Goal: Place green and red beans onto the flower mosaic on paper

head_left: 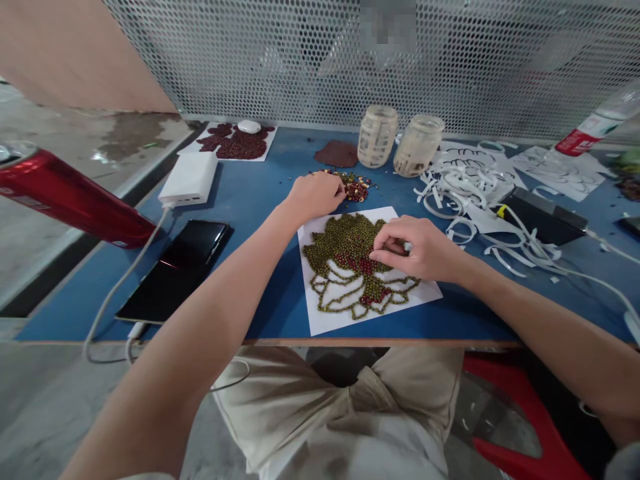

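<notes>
A sheet of white paper (pixel 320 323) lies in front of me, bearing a picture made of green mung beans (pixel 345 233) and some red beans (pixel 370 265). Over the right part of the picture, my right hand (pixel 420 250) is closed in a pinch, thumb and finger near the beans; whatever it may hold is too small to see. My left hand (pixel 316 197) is closed with curled fingers just beyond the sheet's top edge. Its fingertips are at a loose pile of mixed beans (pixel 356 188), and anything in them is hidden.
Left are a phone (pixel 175 270), a white power bank (pixel 190 179), a red can (pixel 75 197) and another bean picture (pixel 235 143). Two jars (pixel 377 137) stand behind the pile. Right are paper strips (pixel 470 190), a black box (pixel 543 217) and a bottle (pixel 595 127). A perforated metal panel (pixel 280 60) closes the back.
</notes>
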Demonstrator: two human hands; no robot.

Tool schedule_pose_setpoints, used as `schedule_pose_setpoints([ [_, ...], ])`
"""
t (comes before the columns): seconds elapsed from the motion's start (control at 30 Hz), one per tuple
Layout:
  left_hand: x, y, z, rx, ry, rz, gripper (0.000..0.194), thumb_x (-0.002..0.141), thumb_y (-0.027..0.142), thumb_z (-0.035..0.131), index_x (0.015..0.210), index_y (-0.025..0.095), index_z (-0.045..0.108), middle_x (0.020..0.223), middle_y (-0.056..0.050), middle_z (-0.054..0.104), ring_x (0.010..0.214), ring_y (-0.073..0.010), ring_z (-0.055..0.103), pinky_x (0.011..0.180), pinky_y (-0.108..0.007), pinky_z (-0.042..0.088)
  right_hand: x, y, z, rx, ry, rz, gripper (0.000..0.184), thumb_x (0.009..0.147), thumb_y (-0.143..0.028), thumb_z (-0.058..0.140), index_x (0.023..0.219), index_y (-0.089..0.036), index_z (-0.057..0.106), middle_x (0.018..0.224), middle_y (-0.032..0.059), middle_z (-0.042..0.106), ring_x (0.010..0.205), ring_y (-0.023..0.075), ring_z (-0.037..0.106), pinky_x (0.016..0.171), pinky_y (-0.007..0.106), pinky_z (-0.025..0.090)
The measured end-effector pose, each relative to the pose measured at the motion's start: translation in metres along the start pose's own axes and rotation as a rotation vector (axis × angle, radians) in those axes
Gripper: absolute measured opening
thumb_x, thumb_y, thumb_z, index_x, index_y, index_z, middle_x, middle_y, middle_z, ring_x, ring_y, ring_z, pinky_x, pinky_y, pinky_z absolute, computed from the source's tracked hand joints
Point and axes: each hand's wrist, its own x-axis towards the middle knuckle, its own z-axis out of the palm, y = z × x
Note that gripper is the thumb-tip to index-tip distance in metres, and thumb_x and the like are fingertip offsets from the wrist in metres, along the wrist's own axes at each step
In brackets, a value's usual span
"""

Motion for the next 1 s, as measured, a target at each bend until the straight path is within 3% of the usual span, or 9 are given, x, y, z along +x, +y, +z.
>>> schedule_pose_setpoints([
  [0.1,-0.001,-0.002,-0.002,-0.046,-0.004,0.014,0.038,0.11,0.039,0.053,0.125,0.022,0.084,0.129,-0.016,0.083,0.118,-0.0335,0.076,0.099,-0.044,0.056,0.0,0.001,0.0,-0.003,0.013,0.041,0.021,0.105,-0.032,0.077,0.089,-0.023,0.067,0.067,-0.0058,0.054,0.065,0.0146,0.052,0.074,0.034,0.043],
  [0.23,-0.004,-0.004,-0.007,-0.433,-0.002,0.151,0.036,0.109,0.04,0.056,0.118,0.018,0.083,0.109,-0.011,0.082,0.097,-0.023,0.072,0.087,-0.035,0.053,0.0,0.004,-0.002,0.013,0.163,0.182,0.013,0.104,-0.032,0.077,0.094,-0.025,0.072,0.072,-0.0031,0.061,0.064,0.0153,0.053,0.065,0.033,0.042],
  [0.33,-0.012,0.003,-0.015,-0.728,-0.162,0.257,0.035,0.108,0.046,0.061,0.103,0.018,0.081,0.084,-0.005,0.07,0.073,-0.0154,0.059,0.071,-0.031,0.046,0.002,0.009,-0.002,0.046,0.318,0.21,0.004,0.103,-0.029,0.076,0.101,-0.027,0.073,0.079,-0.002,0.067,0.069,0.0164,0.058,0.068,0.034,0.048],
  [0.47,-0.026,0.023,-0.023,-0.964,-0.359,0.276,0.03,0.104,0.048,0.069,0.1,0.02,0.078,0.071,0.002,0.05,0.063,-0.0124,0.045,0.061,-0.028,0.038,0.005,0.018,-0.003,0.103,0.375,0.189,0.014,0.098,-0.028,0.082,0.107,-0.028,0.072,0.089,-0.0013,0.073,0.078,0.0183,0.068,0.077,0.037,0.058],
  [0.63,-0.028,0.035,-0.022,-1.053,-0.431,0.315,0.039,0.101,0.058,0.074,0.087,0.021,0.072,0.07,0.003,0.044,0.061,-0.0111,0.042,0.059,-0.027,0.035,0.007,0.02,-0.004,0.094,0.387,0.183,0.013,0.096,-0.029,0.085,0.1,-0.027,0.072,0.093,0.0003,0.079,0.08,0.02,0.074,0.08,0.039,0.064],
  [0.93,-0.026,0.02,-0.023,-1.136,-0.413,0.311,0.033,0.102,0.053,0.075,0.095,0.022,0.082,0.065,0.006,0.031,0.058,-0.0102,0.03,0.058,-0.031,0.028,0.008,0.017,-0.01,-0.097,0.413,0.163,0.007,0.099,-0.026,0.083,0.094,-0.028,0.079,0.092,0.0014,0.082,0.079,0.0211,0.074,0.078,0.039,0.062],
  [1.0,-0.026,0.016,-0.024,-1.094,-0.369,0.333,0.036,0.104,0.055,0.071,0.098,0.022,0.085,0.063,0.004,0.036,0.057,-0.0108,0.034,0.059,-0.033,0.03,0.008,0.018,-0.012,-0.106,0.409,0.185,0.006,0.099,-0.026,0.081,0.094,-0.028,0.079,0.092,0.0017,0.082,0.08,0.0214,0.073,0.078,0.039,0.061],
])
